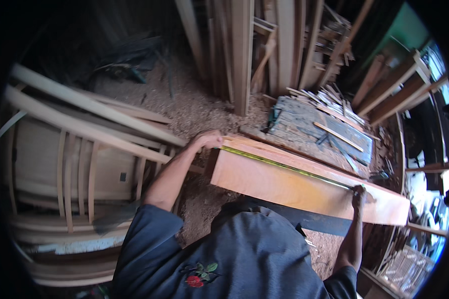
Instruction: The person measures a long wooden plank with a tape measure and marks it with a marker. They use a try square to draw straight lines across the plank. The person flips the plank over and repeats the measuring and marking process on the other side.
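The right hand is closing its fingers around the yellow tape measure towards the far right of the wood; I'm not making out whether a tape case is sitting inside that fist. The left hand is bending its fingers at the left end of the same wood, right where the tape is starting — whether they are pinching the tape or only pressing it, I cannot tell from here.

Between the two hands the tape is running straight and taut along the long edge of a pale reddish timber. That timber is lying crosswise in front of the person, slanting down towards the right, with a dark panel showing below its near side.

Both arms are reaching out from a dark shirt, with a red rose sitting on its cloth. Just past the timber, a worn platform is carrying a loose wooden stick, with thin strips heaping at its far edge. Further out, tall planks are standing upright, wooden frames are filling the left side, and shavings are covering the floor.
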The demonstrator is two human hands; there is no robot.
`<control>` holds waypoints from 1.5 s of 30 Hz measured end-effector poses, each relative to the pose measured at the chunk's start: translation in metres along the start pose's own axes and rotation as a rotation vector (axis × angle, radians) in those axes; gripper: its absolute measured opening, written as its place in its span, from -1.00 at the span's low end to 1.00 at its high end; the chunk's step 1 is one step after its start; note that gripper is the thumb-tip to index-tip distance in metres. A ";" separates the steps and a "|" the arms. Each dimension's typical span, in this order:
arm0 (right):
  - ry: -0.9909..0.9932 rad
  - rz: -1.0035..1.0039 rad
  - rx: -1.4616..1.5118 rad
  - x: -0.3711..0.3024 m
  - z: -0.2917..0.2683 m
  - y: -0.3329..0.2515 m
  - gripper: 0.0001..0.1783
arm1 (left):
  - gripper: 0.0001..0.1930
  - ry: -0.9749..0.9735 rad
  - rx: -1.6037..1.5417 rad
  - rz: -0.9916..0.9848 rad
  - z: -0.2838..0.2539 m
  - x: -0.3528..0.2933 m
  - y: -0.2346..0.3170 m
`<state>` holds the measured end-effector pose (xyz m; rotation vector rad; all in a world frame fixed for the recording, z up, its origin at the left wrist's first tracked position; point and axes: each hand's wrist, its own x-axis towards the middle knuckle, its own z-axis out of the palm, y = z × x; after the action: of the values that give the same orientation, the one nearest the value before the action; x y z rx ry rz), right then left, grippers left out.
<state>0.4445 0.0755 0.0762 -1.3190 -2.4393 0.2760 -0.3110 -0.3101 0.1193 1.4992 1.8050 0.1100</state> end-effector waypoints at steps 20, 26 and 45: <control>0.424 0.707 1.213 -0.035 -0.025 -0.029 -0.78 | -0.77 0.006 -0.087 -0.342 -0.021 -0.013 0.045; 0.404 0.669 1.114 -0.028 -0.015 -0.028 -0.80 | -0.75 -0.011 -0.016 -0.377 -0.024 -0.014 0.051; 0.336 0.553 0.695 -0.016 0.006 -0.009 -0.86 | -0.78 0.040 -0.002 -0.274 -0.016 -0.012 0.037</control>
<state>0.4429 0.0566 0.0700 -1.4999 -1.4522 0.8665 -0.2911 -0.3028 0.1556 1.2417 2.0229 0.0065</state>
